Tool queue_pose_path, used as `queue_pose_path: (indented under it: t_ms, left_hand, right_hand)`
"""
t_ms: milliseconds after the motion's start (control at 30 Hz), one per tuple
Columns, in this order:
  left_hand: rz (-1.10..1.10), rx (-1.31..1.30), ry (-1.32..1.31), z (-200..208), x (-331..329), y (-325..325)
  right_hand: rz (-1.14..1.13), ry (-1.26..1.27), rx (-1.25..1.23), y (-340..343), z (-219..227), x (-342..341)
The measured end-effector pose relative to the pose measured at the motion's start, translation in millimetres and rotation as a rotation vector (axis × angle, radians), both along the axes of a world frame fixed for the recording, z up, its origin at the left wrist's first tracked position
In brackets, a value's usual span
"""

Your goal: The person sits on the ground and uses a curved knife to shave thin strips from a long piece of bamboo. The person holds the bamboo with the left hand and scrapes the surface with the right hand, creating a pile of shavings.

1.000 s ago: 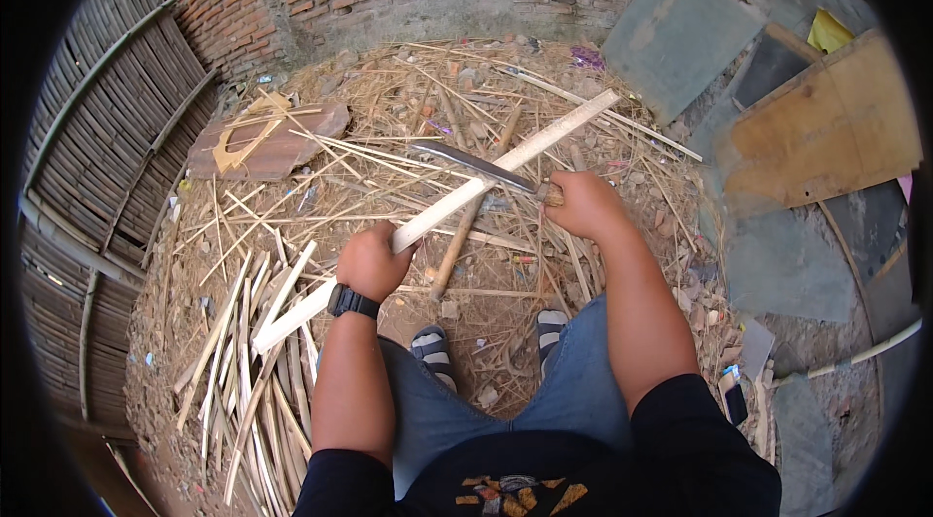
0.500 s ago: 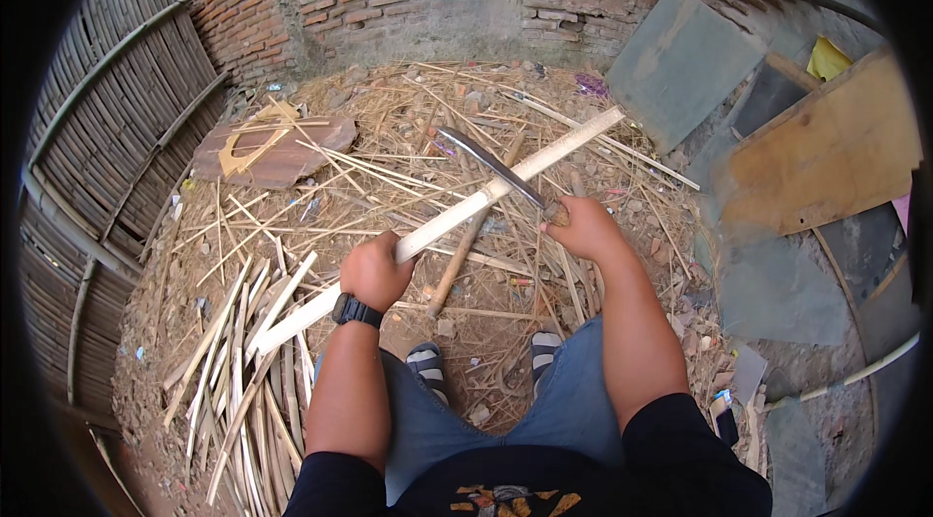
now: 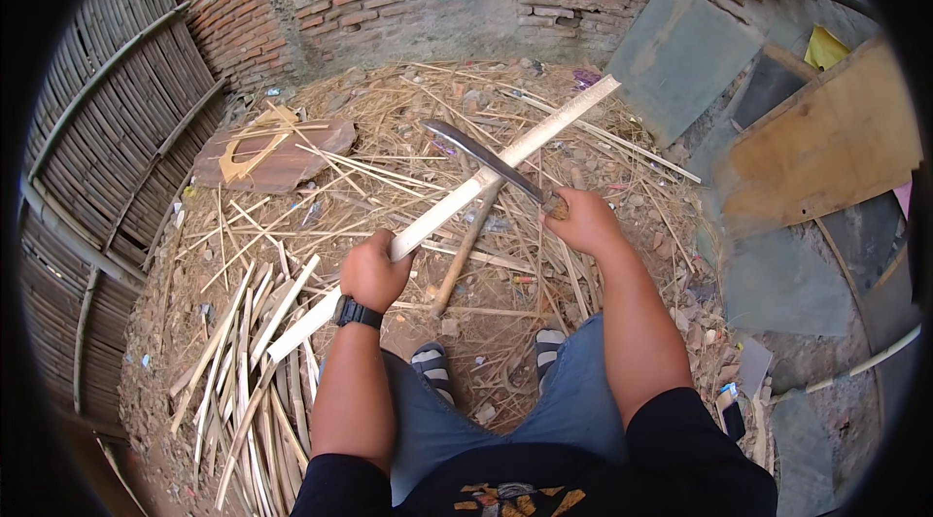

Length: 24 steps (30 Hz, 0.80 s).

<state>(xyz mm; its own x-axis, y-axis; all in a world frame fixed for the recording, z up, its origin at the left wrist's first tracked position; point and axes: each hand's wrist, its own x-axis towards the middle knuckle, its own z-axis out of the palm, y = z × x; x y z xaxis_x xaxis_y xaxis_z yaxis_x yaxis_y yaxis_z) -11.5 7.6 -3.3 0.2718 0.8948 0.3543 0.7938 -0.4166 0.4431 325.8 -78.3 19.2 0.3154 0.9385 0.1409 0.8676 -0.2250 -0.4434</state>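
My left hand (image 3: 375, 272), with a dark watch on its wrist, is closed around a long pale bamboo slat (image 3: 442, 215). The slat runs slantwise, its near end by my left forearm and its far end up to the right. In my right hand (image 3: 587, 224) is the wooden handle of a machete (image 3: 483, 156). Its dark curved blade crosses over the slat beyond my left hand, tip pointing up and left. Whether the edge touches the slat I cannot tell. Beneath them a round wooden stick (image 3: 459, 267) lies on the ground.
A pile of split bamboo strips (image 3: 255, 391) lies at the lower left. Thin strips and shavings litter the ground before a brick wall (image 3: 428, 2). A woven bamboo fence (image 3: 117, 80) stands left; grey sheets (image 3: 685, 55) and a plywood board (image 3: 826, 143) lean at the right.
The slat's far end has swung upward and slightly left, so it slants more steeply. The machete has shifted a little, its tip further left and its blade face showing more.
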Motion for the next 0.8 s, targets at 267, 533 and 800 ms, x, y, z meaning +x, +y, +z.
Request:
queue_pose_path:
  t_ms: [267, 533, 800]
  left_hand:
    - [-0.016, -0.030, 0.043, -0.2, 4.3, -1.6]
    - [-0.008, -0.021, 0.058, 0.0, 3.3, -2.7]
    - [-0.021, -0.030, 0.049, 0.9, 3.2, -3.4]
  right_hand:
    - [0.200, -0.084, -0.072, -4.3, 4.2, -32.6]
    - [0.238, -0.057, -0.048, -2.9, 0.4, -30.4]
    - [0.079, 0.067, -0.081, -1.3, 5.8, -15.1]
